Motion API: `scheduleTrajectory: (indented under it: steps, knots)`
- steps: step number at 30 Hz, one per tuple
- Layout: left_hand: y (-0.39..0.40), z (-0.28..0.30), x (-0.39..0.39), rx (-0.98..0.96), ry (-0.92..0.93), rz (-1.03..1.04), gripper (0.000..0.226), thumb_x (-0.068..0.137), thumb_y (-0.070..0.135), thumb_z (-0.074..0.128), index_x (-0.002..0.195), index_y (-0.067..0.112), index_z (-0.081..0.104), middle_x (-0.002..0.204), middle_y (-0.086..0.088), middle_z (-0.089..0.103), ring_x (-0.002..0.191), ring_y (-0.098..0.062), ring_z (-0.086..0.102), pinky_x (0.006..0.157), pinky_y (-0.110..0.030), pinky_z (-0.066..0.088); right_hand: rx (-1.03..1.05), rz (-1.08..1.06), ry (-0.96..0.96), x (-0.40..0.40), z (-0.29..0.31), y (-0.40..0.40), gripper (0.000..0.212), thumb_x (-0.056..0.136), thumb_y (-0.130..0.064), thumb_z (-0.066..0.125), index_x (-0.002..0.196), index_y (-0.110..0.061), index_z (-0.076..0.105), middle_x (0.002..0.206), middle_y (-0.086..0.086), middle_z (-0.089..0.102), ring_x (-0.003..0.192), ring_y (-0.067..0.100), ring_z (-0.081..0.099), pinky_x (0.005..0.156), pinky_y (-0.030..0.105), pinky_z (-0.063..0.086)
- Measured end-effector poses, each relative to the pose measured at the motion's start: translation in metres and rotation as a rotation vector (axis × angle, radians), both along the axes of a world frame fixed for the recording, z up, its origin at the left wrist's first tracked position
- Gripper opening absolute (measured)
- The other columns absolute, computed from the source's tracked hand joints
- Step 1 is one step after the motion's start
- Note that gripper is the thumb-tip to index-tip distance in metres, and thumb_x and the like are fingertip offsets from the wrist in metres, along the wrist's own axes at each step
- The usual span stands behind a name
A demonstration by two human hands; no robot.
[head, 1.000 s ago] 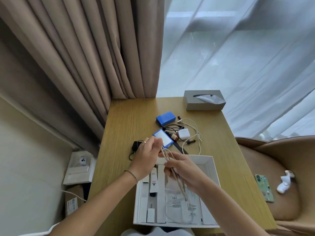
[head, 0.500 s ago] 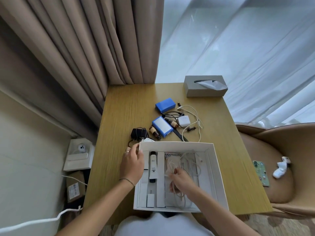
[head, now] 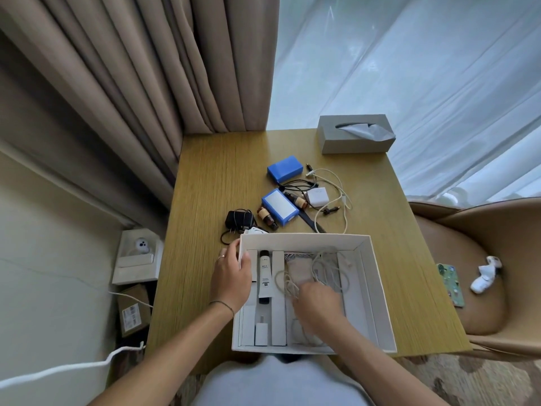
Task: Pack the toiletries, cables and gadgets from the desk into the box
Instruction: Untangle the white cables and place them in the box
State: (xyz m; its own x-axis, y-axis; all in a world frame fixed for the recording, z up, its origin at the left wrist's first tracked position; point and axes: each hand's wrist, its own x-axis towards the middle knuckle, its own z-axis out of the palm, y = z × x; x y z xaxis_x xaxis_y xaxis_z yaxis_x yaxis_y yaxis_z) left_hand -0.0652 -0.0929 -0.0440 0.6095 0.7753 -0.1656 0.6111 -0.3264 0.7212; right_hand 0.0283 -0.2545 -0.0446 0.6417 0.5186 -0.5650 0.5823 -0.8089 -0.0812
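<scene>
Cable-stowing step: my right hand point(head: 317, 297) presses beige cable point(head: 288, 284) inside white box point(head: 377, 291), finger curl hidden; left hand point(head: 231, 273) grips box's left wall. Next, I judge: black charger point(head: 238, 220) beyond box.

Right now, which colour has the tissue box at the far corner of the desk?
Grey, with a pale tissue sticking out; the tissue box shows in the head view.

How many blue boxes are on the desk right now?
2. One plain blue rectangular box lies farther back; one white-topped blue box sits nearer the white cardboard box. None looks hidden.
</scene>
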Motion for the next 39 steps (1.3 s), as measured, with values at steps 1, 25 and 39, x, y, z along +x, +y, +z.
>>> scheduleTrajectory:
  steps: [1,25,39]
  knots:
    - [0.000,0.000,0.000,0.001,-0.005,-0.001,0.039,0.103,0.035,0.040,0.138,0.022,0.048,0.115,-0.003,0.054,0.094,-0.016,0.056,0.065,-0.026,0.048,0.006,-0.001,0.011,0.000,0.003,0.001,0.018,0.100,-0.019,0.049,0.102,-0.014,0.066,0.095,0.004,0.070,0.093,0.024,0.071,0.063,0.029,0.044]
    - [-0.018,0.065,0.128,0.303,-0.104,-0.403,0.037,0.089,0.002,0.053,0.119,0.020,0.063,0.114,0.004,0.055,0.108,-0.014,0.051,0.096,-0.032,0.045,0.746,-0.551,0.094,0.219,0.061,0.001,0.024,0.094,-0.012,0.056,0.109,-0.010,0.074,0.090,0.007,0.077,0.071,0.014,0.071,0.071,0.033,0.059]
    - [-0.029,0.075,0.182,0.248,0.037,-0.486,0.029,0.094,0.012,0.049,0.112,0.029,0.065,0.113,0.015,0.057,0.112,-0.007,0.051,0.094,-0.034,0.048,0.468,-0.377,0.071,0.275,-0.019,-0.002,0.021,0.099,-0.031,0.060,0.095,-0.016,0.073,0.087,-0.001,0.072,0.079,0.017,0.067,0.072,0.035,0.058]
